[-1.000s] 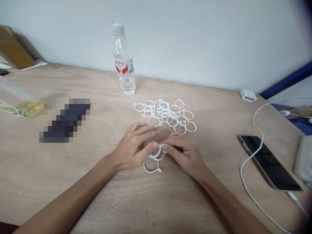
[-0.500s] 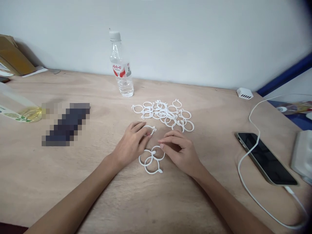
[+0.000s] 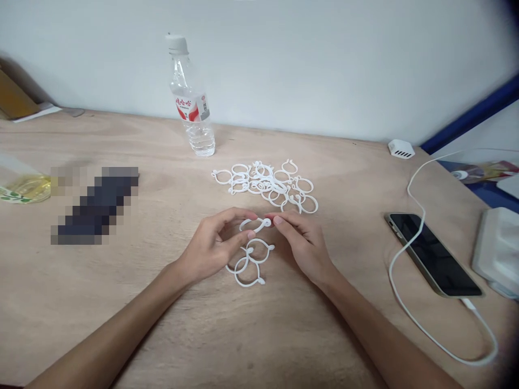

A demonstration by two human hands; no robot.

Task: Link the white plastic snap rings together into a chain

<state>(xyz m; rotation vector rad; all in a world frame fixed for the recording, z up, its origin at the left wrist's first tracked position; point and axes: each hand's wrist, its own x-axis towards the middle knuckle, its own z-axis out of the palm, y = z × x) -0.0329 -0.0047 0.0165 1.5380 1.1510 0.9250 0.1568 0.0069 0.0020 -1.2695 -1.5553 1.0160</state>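
Observation:
Between my fingertips is a white plastic curtain ring (image 3: 259, 225), raised just above the table. My left hand (image 3: 214, 240) pinches its left side between thumb and fingers. My right hand (image 3: 306, 240) is closed at the ring's clasp end, thumb against index finger; the exact contact there is partly hidden. Below the held ring lie three overlapping curtain rings (image 3: 247, 271), the left one partly covered by my left hand. Beyond my hands spreads a loose pile of similar white rings (image 3: 272, 183), tangled and overlapping.
A water bottle (image 3: 192, 108) stands near the wall. To the right lie a phone (image 3: 436, 254) with a white cable (image 3: 393, 270), a white power strip (image 3: 498, 248) and a small white charger block (image 3: 401, 149). A pixelated dark object (image 3: 95, 208) and a yellowish clear package (image 3: 32, 188) are on the left.
My left hand has lifted the ring off the table and turned it. My right hand has come up to its clasp end. The view has shifted slightly.

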